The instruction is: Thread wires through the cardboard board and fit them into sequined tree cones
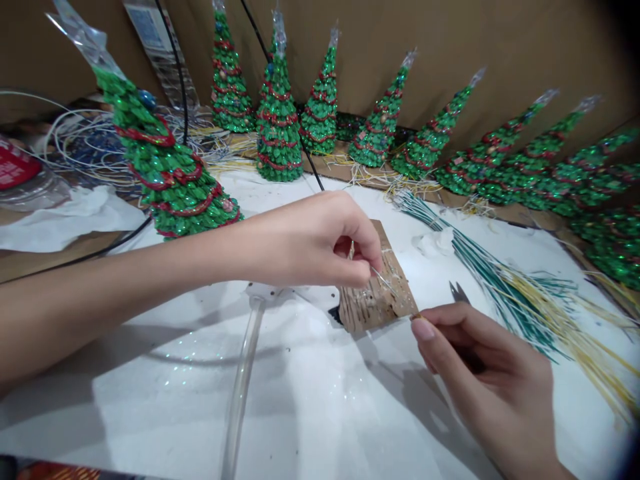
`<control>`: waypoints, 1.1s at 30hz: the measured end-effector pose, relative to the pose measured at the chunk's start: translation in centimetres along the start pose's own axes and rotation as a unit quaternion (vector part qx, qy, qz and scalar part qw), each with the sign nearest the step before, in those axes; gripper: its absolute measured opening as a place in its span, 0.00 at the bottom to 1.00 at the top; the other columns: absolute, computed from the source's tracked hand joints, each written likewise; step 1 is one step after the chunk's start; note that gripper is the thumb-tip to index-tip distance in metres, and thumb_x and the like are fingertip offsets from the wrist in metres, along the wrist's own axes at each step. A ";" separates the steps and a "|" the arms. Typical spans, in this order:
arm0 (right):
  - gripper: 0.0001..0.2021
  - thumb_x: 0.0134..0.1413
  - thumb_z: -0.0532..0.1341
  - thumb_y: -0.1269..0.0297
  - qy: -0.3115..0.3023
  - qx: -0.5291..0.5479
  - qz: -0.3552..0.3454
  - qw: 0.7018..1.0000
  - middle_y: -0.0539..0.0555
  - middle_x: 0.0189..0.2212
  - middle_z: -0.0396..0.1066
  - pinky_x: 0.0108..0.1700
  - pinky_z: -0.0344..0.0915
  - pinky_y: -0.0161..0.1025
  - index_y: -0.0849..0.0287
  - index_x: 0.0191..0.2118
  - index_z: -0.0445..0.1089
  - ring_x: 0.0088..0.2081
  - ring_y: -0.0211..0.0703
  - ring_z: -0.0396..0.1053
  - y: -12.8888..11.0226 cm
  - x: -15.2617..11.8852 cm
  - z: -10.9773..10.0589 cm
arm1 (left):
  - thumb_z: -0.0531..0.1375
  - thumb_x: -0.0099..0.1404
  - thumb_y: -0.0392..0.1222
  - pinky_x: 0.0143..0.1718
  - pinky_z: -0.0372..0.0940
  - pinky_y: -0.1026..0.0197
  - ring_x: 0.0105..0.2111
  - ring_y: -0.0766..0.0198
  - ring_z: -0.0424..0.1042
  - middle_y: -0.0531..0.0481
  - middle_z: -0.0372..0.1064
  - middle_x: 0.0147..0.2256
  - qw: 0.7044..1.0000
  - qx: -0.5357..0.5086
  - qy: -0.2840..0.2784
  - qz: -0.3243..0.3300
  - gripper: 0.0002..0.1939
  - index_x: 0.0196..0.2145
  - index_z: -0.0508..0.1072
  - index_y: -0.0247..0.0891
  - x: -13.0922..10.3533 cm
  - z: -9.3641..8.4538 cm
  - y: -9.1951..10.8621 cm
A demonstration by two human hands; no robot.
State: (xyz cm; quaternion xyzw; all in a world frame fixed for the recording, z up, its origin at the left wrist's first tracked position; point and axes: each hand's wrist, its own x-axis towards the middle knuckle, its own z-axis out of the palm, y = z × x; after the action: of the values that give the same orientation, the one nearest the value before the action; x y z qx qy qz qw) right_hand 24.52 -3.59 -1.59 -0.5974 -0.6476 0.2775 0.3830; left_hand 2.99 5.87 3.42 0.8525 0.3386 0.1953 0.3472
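Note:
My left hand (pixel 345 240) reaches over a brown cardboard piece (pixel 370 307) crusted with glue. Its thumb and forefinger pinch a thin silvery wire-like strand (pixel 384 281) that slants down over the cardboard. At the cardboard's right corner my right hand (pixel 480 373) pinches a tiny brownish piece (pixel 416 317), too small to name. Dark pointed blade tips (pixel 457 292) show just behind the right hand; whether that hand holds them is hidden. Under my left wrist lies a white tool, seemingly a glue gun (pixel 270 293), with a clear glue stick (pixel 244 387) running toward me.
A glittery green Christmas tree (pixel 170 173) leans at left, and several more, such as one tree (pixel 279 127), line the back. Green and yellow wires (pixel 495 273) lie at right. Tangled white wires (pixel 90 147), a bottle (pixel 30 177) and black cables (pixel 180 80) are at left.

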 end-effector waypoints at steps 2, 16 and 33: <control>0.12 0.58 0.62 0.56 -0.019 -0.001 -0.001 1.000 0.46 0.16 0.61 0.19 0.47 0.34 0.57 0.29 0.70 0.17 0.33 0.55 -0.1 0.1 -0.2 | 0.57 0.55 0.32 0.25 0.59 0.67 0.25 0.69 0.67 0.53 0.73 0.26 1.000 0.001 -0.003 0.001 0.11 0.31 0.80 0.37 0.0 0.0 -0.1; 0.13 0.57 0.62 0.55 -0.042 -0.002 -0.003 0.999 0.45 0.15 0.58 0.18 0.47 0.33 0.58 0.27 0.71 0.16 0.32 0.52 0.1 -0.1 -0.1 | 0.59 0.57 0.33 0.25 0.57 0.66 0.24 0.70 0.65 0.52 0.70 0.24 0.999 -0.025 -0.048 -0.002 0.07 0.24 0.76 0.35 -0.4 -0.1 -0.2; 0.12 0.56 0.63 0.56 -0.064 -0.020 -0.018 0.998 0.46 0.15 0.60 0.18 0.46 0.34 0.58 0.26 0.72 0.16 0.32 0.51 0.1 0.0 0.0 | 0.58 0.54 0.35 0.18 0.50 0.69 0.19 0.73 0.62 0.54 0.68 0.20 0.989 -0.080 -0.104 -0.071 0.07 0.25 0.77 0.34 -0.5 0.2 -0.5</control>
State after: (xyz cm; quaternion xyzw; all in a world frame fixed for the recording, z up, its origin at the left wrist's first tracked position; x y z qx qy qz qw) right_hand 24.60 -3.63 -1.66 -0.5742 -0.6866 0.2955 0.3340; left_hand 2.52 5.71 2.89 0.8117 0.3433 0.1064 0.4604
